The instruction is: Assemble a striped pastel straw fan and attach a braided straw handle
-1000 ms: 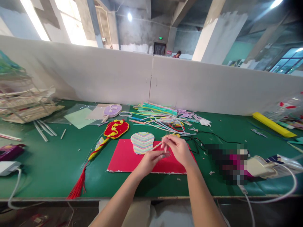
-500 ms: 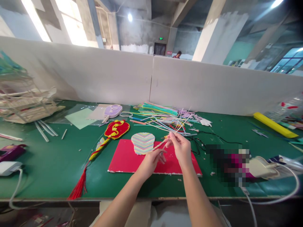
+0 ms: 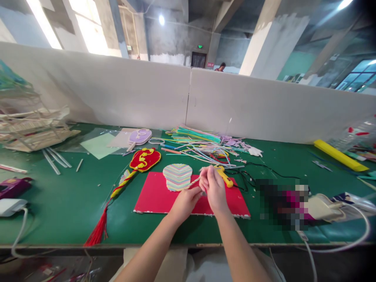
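Both of my hands are closed on a thin, pale twisted cord (image 3: 194, 181) above the red board (image 3: 149, 199). My left hand (image 3: 186, 203) grips its lower part, the fingertips near my right hand. My right hand (image 3: 214, 190) pinches its upper part; its fingers hide the loose ends. Left of the cord lies a small fan-shaped piece with pastel chevron stripes (image 3: 178, 177), on the board. A yellow glue gun (image 3: 225, 177) rests just behind my right hand, at the board's back edge.
Colourful strips (image 3: 195, 136) are heaped behind the board. A red fan with a tassel (image 3: 145, 159) lies to the left, a purple fan (image 3: 140, 136) farther back. At right are a yellow bar (image 3: 340, 155) and a white cable (image 3: 368, 227). A white partition (image 3: 132, 94) borders the table.
My right hand has moved slightly left and lower, closer to my left hand. The strands that fanned out above it are mostly out of sight, and the glue gun shows more.
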`<act>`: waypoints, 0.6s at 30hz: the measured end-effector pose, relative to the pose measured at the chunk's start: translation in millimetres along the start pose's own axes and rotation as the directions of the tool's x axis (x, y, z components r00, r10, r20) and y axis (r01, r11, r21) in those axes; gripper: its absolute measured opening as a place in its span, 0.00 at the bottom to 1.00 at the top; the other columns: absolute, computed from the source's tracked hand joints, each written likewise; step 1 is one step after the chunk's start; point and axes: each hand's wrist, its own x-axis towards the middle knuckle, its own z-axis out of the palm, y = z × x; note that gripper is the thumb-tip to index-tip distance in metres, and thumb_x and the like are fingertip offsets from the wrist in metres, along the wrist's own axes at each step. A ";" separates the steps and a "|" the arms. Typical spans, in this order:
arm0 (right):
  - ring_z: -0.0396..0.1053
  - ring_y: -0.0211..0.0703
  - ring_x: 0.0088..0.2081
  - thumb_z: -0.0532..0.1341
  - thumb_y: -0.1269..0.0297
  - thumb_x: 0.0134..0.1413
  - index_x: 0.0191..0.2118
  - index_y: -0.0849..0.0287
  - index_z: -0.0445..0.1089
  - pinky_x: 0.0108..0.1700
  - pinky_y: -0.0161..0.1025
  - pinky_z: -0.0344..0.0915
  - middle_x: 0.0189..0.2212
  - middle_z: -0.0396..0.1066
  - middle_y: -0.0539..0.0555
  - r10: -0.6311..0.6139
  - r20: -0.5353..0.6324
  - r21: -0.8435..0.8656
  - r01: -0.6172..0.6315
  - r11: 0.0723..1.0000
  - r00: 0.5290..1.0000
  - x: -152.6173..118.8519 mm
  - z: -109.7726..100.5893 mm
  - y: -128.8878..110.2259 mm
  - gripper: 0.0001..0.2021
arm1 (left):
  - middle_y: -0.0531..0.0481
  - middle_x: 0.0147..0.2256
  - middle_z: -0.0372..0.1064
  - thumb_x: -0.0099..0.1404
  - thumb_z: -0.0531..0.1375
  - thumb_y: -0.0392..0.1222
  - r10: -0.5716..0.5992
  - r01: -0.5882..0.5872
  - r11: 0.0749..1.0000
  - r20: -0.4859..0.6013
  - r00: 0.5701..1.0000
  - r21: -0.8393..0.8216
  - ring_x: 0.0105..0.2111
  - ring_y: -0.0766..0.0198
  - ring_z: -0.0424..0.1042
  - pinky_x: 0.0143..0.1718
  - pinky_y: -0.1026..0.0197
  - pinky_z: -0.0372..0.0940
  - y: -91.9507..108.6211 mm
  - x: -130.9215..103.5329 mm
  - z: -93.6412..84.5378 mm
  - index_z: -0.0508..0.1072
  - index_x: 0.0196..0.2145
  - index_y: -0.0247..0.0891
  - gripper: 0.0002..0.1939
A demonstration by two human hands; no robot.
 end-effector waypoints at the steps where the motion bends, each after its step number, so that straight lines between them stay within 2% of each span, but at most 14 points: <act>1: 0.49 0.33 0.15 0.47 0.49 0.60 0.28 0.56 0.60 0.18 0.32 0.53 0.16 0.49 0.44 -0.006 -0.008 -0.008 0.006 1.000 1.000 -3.1 4.4 2.1 0.18 | 0.48 0.28 0.72 0.62 0.52 0.38 0.016 -0.016 1.000 0.004 1.000 0.022 0.32 0.61 0.70 0.36 0.62 0.64 -1.5 -0.5 0.9 0.73 0.30 0.37 0.10; 7: 0.51 0.33 0.19 0.48 0.53 0.61 0.26 0.57 0.59 0.22 0.33 0.51 0.18 0.50 0.45 -0.094 0.075 -0.139 0.104 0.985 0.993 -11.9 8.4 14.8 0.17 | 0.46 0.29 0.73 0.61 0.51 0.34 0.091 -0.094 0.994 0.057 0.994 0.057 0.31 0.60 0.71 0.36 0.62 0.64 -9.6 -0.6 4.1 0.74 0.30 0.35 0.11; 13: 0.50 0.32 0.18 0.48 0.55 0.62 0.27 0.57 0.59 0.21 0.32 0.49 0.18 0.50 0.44 -0.160 0.057 -0.070 0.164 0.984 0.985 -13.5 3.2 34.6 0.15 | 0.46 0.34 0.74 0.60 0.53 0.33 0.142 -0.142 0.990 0.005 0.990 -0.007 0.36 0.60 0.70 0.39 0.61 0.64 -9.0 -0.5 4.5 0.74 0.31 0.34 0.09; 18: 0.49 0.31 0.18 0.47 0.56 0.62 0.31 0.57 0.63 0.19 0.31 0.48 0.18 0.50 0.44 -0.149 0.055 -0.058 0.152 0.987 0.987 -15.3 2.6 38.2 0.15 | 0.47 0.28 0.72 0.61 0.52 0.34 0.175 -0.174 0.984 0.001 0.985 -0.025 0.32 0.61 0.69 0.36 0.61 0.64 -16.4 -0.2 10.1 0.74 0.27 0.33 0.11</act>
